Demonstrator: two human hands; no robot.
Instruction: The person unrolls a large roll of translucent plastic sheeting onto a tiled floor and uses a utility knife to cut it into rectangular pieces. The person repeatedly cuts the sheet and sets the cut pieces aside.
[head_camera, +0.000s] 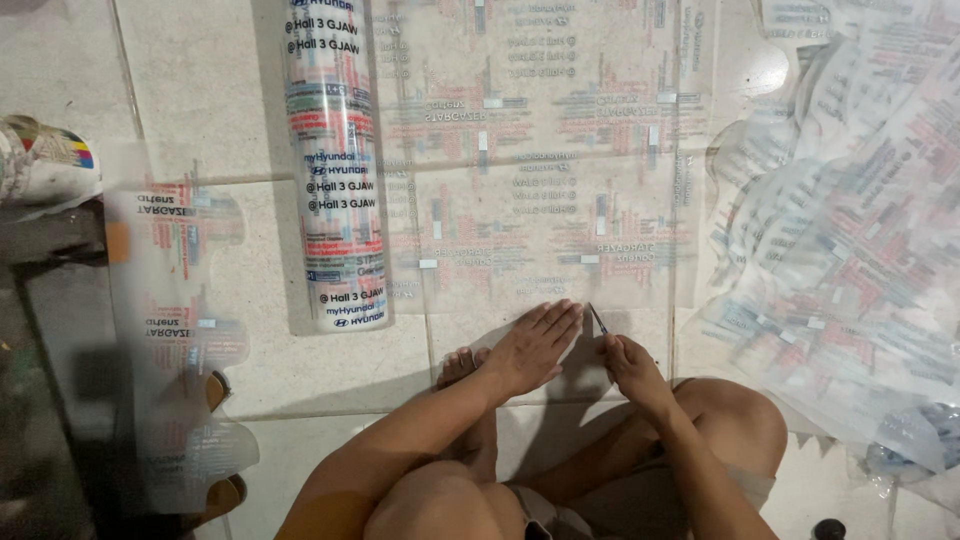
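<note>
I sit on a tiled floor with my knees up. My left hand (535, 345) lies flat, fingers together, pressing on the near edge of a clear printed plastic sheet (540, 170) unrolled across the tiles. My right hand (628, 365) is closed around a thin blade-like tool (597, 319), its tip touching the sheet's near edge just right of my left fingers. A roll of the same printed film (336, 165) lies at the sheet's left side, pointing away from me.
A crumpled heap of cut printed film (850, 230) covers the floor on the right. A cut strip of film (185, 340) lies to the left over a dark step. A small dark cap (828, 529) sits at the bottom right.
</note>
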